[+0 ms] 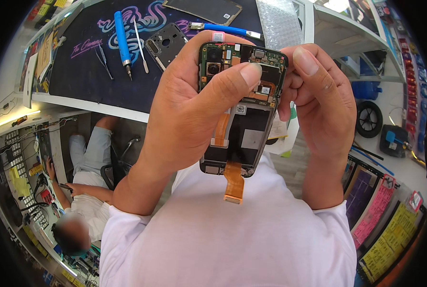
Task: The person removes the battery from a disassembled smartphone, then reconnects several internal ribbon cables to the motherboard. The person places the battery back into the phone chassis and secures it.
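**Opened phone held upright between two hands above the workbench**

A person's left hand (189, 115) grips an opened phone (242, 107) from the side, thumb pressed across the circuit board near the top, fingers wrapped behind the body. The right hand (318, 100) closes on the phone's other upper edge, thumb raised beside the top corner and fingers curled behind it. The phone is in the air in front of the person's white shirt (232, 239), its back cover off and its insides facing the camera. Its long axis runs top to bottom in the view, leaning slightly; the camera end points up toward the bench, and the other end points down toward the shirt, where an orange ribbon cable (234, 184) hangs loose from the lower edge. Beyond the phone, on a dark mat (79, 71), lie a blue screwdriver (122, 40), tweezers (103, 60), a thin white tool (140, 45) and a black phone frame (168, 45), all near the phone's top end. To the phone's lower left, well apart from it, another person in a light shirt (86, 196) sits at a second bench.
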A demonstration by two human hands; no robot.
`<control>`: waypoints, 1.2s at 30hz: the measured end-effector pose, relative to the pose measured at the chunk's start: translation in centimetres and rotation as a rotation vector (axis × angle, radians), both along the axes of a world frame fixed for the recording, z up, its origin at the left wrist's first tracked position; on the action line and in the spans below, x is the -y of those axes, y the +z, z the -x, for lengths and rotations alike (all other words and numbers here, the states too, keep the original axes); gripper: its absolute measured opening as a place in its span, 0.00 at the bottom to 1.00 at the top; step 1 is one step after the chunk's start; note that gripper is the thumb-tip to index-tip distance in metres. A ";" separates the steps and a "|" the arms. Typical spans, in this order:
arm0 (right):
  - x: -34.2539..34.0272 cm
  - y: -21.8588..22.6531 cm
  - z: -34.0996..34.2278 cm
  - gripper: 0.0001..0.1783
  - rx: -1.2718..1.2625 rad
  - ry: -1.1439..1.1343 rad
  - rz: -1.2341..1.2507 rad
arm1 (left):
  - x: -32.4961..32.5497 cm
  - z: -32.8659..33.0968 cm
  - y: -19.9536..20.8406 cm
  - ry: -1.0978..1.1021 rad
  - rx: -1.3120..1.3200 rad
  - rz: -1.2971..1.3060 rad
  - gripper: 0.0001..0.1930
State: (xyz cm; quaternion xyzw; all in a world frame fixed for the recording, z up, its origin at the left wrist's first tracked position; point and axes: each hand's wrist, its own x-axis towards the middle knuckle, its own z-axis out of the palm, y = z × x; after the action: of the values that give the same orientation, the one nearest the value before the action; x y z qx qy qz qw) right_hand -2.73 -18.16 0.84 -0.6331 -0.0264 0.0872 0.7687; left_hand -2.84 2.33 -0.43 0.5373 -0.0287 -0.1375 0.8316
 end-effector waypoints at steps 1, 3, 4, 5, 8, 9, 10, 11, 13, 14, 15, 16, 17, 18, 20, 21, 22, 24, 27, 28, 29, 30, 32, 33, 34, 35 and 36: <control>0.0 0.0 -0.1 0.23 -0.002 0.013 -0.012 | 0.0 0.0 0.0 0.007 -0.009 0.028 0.18; 0.0 0.0 -0.3 0.23 -0.007 0.038 -0.035 | -0.1 -0.1 0.0 0.012 -0.023 0.056 0.18; -0.1 0.0 -0.3 0.22 0.008 0.047 -0.016 | -0.2 -0.1 0.0 0.010 -0.029 0.055 0.18; -0.2 -0.1 -0.4 0.21 0.022 0.057 0.002 | -0.2 -0.1 0.1 0.007 -0.018 0.046 0.18; -0.8 -0.4 -0.1 0.21 0.054 0.014 0.040 | -0.3 -0.1 0.4 0.014 -0.011 -0.047 0.18; -1.0 -0.4 -0.1 0.21 0.082 0.003 0.022 | -0.3 -0.1 0.6 0.004 -0.012 -0.064 0.18; -1.1 -0.4 -0.1 0.21 0.062 -0.012 0.046 | -0.4 0.0 0.7 -0.008 -0.001 -0.060 0.19; -1.2 -0.4 -0.1 0.20 0.060 -0.012 0.042 | -0.3 0.0 0.8 -0.025 0.031 -0.041 0.19; -1.3 -0.4 -0.2 0.20 0.061 -0.008 0.048 | -0.3 0.1 1.0 -0.005 -0.041 -0.069 0.21; -1.3 -0.5 -0.3 0.20 0.064 -0.005 0.059 | -0.4 0.1 1.0 -0.010 -0.052 -0.074 0.21; -1.3 -0.4 -0.3 0.20 0.066 -0.002 0.064 | -0.5 0.1 1.1 -0.015 -0.064 -0.078 0.22; -1.3 -0.4 -0.3 0.20 0.068 0.001 0.069 | -0.7 0.1 1.1 -0.033 -0.060 -0.081 0.23; -1.3 -0.4 -0.3 0.19 0.067 0.006 0.067 | -0.9 0.1 1.0 -0.045 -0.047 -0.053 0.24; -1.2 -0.3 -0.3 0.19 0.066 0.012 0.065 | -1.2 0.1 0.9 -0.046 -0.057 -0.029 0.25; -1.2 -0.3 -0.3 0.19 0.062 0.022 0.061 | -1.5 0.0 0.3 -0.060 -0.034 0.088 0.26; -1.3 -0.3 -0.3 0.19 0.061 0.023 0.058 | -1.6 0.0 0.0 -0.067 -0.057 0.177 0.26; -1.3 -0.3 -0.3 0.19 0.059 0.024 0.055 | -1.8 -0.2 -0.3 -0.090 -0.056 0.272 0.26; -1.3 -0.3 -0.2 0.19 0.056 0.019 0.043 | -2.0 -0.1 -0.8 -0.078 -0.051 0.371 0.26; -1.4 -0.2 0.0 0.18 0.031 0.024 0.028 | -2.0 0.1 -1.3 -0.057 -0.043 0.423 0.26; -1.4 -0.2 0.0 0.18 0.030 0.020 0.019 | -2.1 0.0 -1.4 -0.105 -0.045 0.468 0.26; -1.5 -0.3 0.0 0.18 0.028 0.017 0.010 | -2.0 0.1 -1.4 -0.115 -0.028 0.501 0.26; -1.5 -0.3 0.1 0.18 0.027 0.014 0.000 | -1.9 0.1 -1.5 -0.104 -0.018 0.529 0.26; -1.5 -0.4 0.2 0.18 0.019 0.015 -0.014 | -1.6 0.4 -1.4 -0.032 0.010 0.551 0.27; -1.5 -0.5 0.2 0.18 0.015 0.016 -0.020 | -1.4 0.5 -1.3 -0.021 -0.012 0.495 0.27; -1.5 -0.5 0.2 0.18 0.014 0.020 -0.027 | -1.7 0.4 -1.0 -0.033 -0.066 0.429 0.27; -1.5 -0.6 0.2 0.18 0.013 0.024 -0.034 | -1.8 0.4 -0.8 -0.030 -0.093 0.298 0.26; -1.5 -0.6 0.2 0.18 0.011 0.027 -0.041 | -1.9 0.4 -0.6 -0.081 -0.119 0.334 0.25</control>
State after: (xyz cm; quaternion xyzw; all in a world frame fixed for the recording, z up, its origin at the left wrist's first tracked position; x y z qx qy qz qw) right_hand -2.92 -16.71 0.21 -0.6174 -0.0412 0.0936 0.7800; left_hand -3.24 4.23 -0.98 0.3809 -0.0233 -0.1960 0.9033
